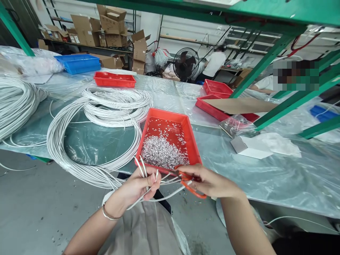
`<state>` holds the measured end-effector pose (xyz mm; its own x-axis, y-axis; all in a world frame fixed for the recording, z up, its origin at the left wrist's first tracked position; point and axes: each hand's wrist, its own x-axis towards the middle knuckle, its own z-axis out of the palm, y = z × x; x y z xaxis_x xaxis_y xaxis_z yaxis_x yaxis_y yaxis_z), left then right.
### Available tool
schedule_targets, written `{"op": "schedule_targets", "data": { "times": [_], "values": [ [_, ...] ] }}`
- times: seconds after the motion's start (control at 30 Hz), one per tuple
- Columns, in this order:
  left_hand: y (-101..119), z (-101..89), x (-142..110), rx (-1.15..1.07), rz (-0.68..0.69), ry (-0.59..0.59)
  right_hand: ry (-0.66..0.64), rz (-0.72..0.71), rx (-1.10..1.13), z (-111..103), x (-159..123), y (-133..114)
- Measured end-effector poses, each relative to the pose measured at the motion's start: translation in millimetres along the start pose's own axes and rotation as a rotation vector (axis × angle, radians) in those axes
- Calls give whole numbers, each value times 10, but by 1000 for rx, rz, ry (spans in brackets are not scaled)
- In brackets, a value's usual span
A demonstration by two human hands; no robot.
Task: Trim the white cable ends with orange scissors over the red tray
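My left hand is closed around a few white cables, with one cable end pinched upright between thumb and finger. In my right hand is a pair of orange-handled scissors, its blades pointing left toward the cables. Whether the blades touch a cable I cannot tell. Just beyond both hands sits a red tray with a heap of small shiny clear or metallic pieces in its near part. A big coil of white cable lies left of the tray, its strands running toward my left hand.
More cable coils lie on the plastic-covered table. Behind are a blue tray, a red tray and a cardboard-covered red tray. An open white box stands right. Green posts rise there. Two people are farther back.
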<state>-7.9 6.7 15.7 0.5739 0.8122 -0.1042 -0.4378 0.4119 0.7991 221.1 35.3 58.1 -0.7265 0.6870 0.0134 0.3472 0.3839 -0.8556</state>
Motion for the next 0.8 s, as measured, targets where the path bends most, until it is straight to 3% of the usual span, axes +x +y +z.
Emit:
{"op": "schedule_targets", "data": {
  "times": [0.13, 0.27, 0.43, 0.53, 0.7, 0.8],
  "values": [
    [5, 97, 30, 220, 78, 130, 235, 59, 362, 147, 213, 51],
    [-54, 172, 87, 471, 220, 267, 277, 22, 619, 442, 380, 10],
    [-85, 119, 91, 778, 423, 267, 268, 83, 1007, 667, 441, 117],
    [-80, 74, 94, 842, 470, 273, 263, 93, 999, 644, 428, 142],
    [-128, 46, 154, 571, 328, 316, 501, 67, 705, 548, 382, 55],
    [-161, 53, 188, 570, 393, 386, 524, 68, 685, 584, 385, 56]
  ]
}}
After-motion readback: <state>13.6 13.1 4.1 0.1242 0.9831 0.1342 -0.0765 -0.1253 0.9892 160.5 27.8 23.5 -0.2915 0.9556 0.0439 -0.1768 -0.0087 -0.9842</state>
